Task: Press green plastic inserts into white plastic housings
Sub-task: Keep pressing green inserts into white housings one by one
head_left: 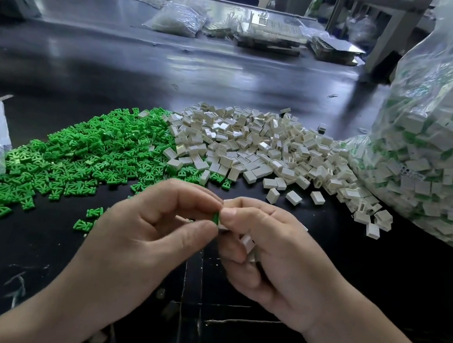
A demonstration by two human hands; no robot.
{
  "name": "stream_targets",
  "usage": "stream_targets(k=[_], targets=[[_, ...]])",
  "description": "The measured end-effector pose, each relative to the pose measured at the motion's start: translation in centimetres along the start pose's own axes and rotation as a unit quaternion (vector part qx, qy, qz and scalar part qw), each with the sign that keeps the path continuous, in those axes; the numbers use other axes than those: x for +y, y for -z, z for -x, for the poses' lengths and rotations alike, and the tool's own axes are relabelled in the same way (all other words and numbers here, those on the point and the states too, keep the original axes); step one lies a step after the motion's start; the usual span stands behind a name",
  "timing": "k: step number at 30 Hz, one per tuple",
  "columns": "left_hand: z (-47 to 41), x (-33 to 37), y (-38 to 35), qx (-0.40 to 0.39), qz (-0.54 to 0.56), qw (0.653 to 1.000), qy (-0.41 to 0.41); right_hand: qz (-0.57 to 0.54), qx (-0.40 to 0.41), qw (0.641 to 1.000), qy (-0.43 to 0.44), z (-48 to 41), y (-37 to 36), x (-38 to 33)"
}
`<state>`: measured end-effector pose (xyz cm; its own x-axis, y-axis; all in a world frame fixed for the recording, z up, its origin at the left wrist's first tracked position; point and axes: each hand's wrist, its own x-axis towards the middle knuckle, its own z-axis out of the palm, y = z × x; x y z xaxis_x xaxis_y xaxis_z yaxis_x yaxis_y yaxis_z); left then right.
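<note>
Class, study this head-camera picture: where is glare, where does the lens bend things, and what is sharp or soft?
Head view throughout: glare streaks the dark table across its far half; the wide lens tilts the grey post; left hand, right hand, green insert and white housing are sharp, far clutter soft.

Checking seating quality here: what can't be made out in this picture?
Head view: green insert mostly covered by the left hand thumb and right hand fingers; seating depth unreadable.
White housings in the right grip: largely hidden by curled fingers; count unclear.
Plastic bag: cut off by the right edge.
Far bench items: blurred.
</note>
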<state>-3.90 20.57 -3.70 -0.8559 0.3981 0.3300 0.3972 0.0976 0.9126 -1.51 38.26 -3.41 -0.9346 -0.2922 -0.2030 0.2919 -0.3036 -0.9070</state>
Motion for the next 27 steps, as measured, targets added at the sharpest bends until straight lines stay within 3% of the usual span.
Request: stream_targets(k=[4,9,12,15,17,19,20,22,23,24,27], targets=[[-0.1,0.1,-0.1,0.041,-0.127,0.989,-0.062,-0.010,-0.005,1.000,-0.006,-0.1,0.0,0.2],[0.0,0.4,-0.3,0.064,-0.147,0.983,-0.087,-0.030,-0.018,0.999,-0.003,-0.1,0.4,0.3],[0.1,0.5,-0.1,0.079,-0.179,0.977,-0.086,-0.139,-0.090,0.985,0.036,-0.3,1.5,0.1],[0.0,0.1,0.6,0.095,-0.218,0.971,-0.019,-0.238,-0.134,0.960,0.064,-0.5,2.7,-0.6],[-0.2,-0.6,1.1,0.066,-0.280,0.957,0.029,-0.202,-0.072,0.975,0.056,-0.6,3.2,-0.9],[-0.3,-1.2,1.3,0.022,-0.393,0.918,0.050,-0.001,0.063,0.996,0.062,-0.7,3.7,-0.8],[-0.4,-1.4,1.2,0.001,-0.450,0.891,0.058,0.172,0.137,0.973,0.071,-0.6,3.8,-0.5],[-0.4,-1.7,1.0,-0.032,-0.518,0.852,0.063,0.510,0.220,0.826,0.099,-0.7,3.9,0.3],[-0.3,-1.9,0.9,-0.045,-0.533,0.843,0.055,0.612,0.217,0.754,0.097,-0.9,3.7,0.6],[-0.4,-2.0,0.8,-0.052,-0.542,0.838,0.046,0.668,0.206,0.710,0.083,-1.0,3.4,0.9],[-0.6,-2.3,0.6,-0.072,-0.557,0.827,0.024,0.728,0.191,0.655,0.064,-1.4,2.9,1.4]])
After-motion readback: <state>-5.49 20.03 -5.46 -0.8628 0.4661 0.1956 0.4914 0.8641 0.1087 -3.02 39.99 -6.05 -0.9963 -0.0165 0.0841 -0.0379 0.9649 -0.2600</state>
